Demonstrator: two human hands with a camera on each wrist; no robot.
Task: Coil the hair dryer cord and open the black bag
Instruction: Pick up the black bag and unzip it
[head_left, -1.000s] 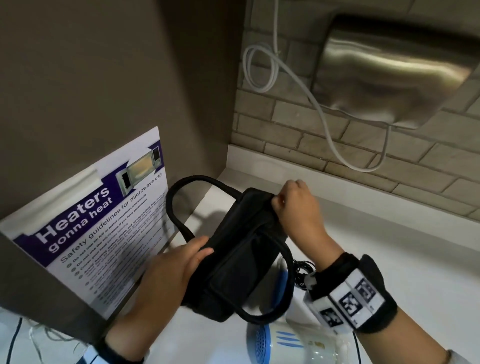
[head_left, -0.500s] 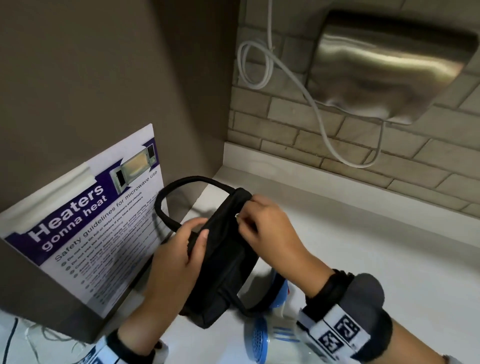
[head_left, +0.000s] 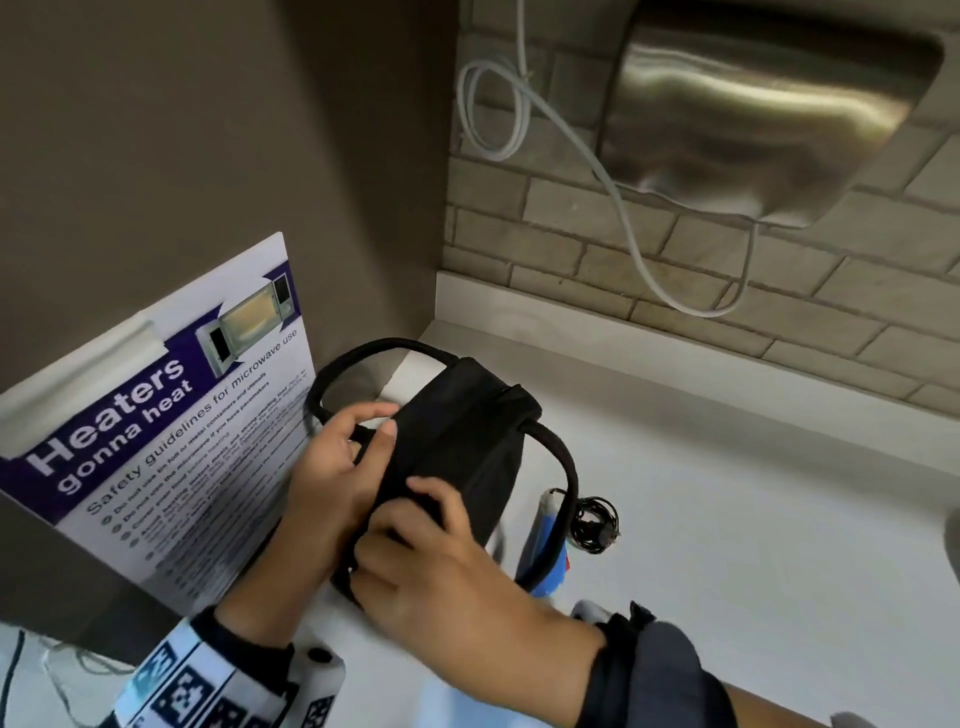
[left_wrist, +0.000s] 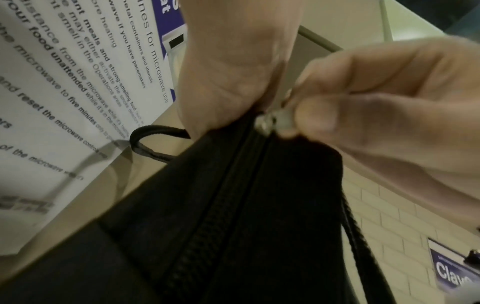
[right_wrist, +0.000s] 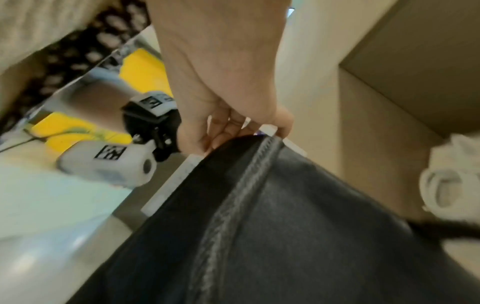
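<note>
The black bag (head_left: 467, 441) stands on the white counter (head_left: 727, 519), one handle (head_left: 363, 347) looping off its left side. My left hand (head_left: 353, 457) grips the bag's left side, thumb on the fabric. My right hand (head_left: 410, 545) is at the bag's near end. In the left wrist view it pinches the silver zipper pull (left_wrist: 265, 123) at the end of the zip track (left_wrist: 207, 226), where no gap shows. The blue and white hair dryer (head_left: 545, 551) lies behind the bag, mostly hidden, with its black cord (head_left: 595, 525) bundled beside it.
A "Heaters gonna heat" poster (head_left: 156, 441) hangs on the brown panel close on the left. A steel hand dryer (head_left: 769, 119) with a white cable (head_left: 623, 228) is mounted on the brick wall behind. The counter stretches off to the right.
My right hand has travelled from the bag's far end along its top to the near end. The left hand has shifted up the bag's left side. The bag has turned slightly.
</note>
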